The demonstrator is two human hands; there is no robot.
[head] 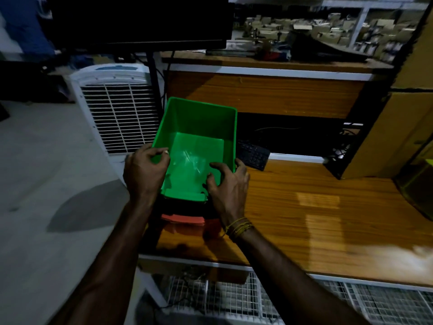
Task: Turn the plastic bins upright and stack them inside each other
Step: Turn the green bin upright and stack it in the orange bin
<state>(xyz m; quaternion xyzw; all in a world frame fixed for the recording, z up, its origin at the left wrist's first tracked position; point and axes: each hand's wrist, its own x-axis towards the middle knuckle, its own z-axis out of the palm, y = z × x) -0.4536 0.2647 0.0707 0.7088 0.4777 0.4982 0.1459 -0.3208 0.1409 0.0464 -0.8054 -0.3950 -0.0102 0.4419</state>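
Observation:
A green plastic bin (199,127) stands open side up at the left end of the wooden table (304,207). My left hand (143,170) grips its left rim, fingers curled over the edge. My right hand (228,181) holds the near right corner, fingers inside and thumb outside. Below the green bin a dark bin (185,208) shows, and under that the lip of a red bin (182,219). How deep the green bin sits in them is hidden.
A black keyboard (253,154) lies right of the bin under a wooden shelf (269,92). A white air cooler (114,111) stands on the floor to the left. A dark monitor (140,19) hangs above. Cardboard boxes (398,127) stand right.

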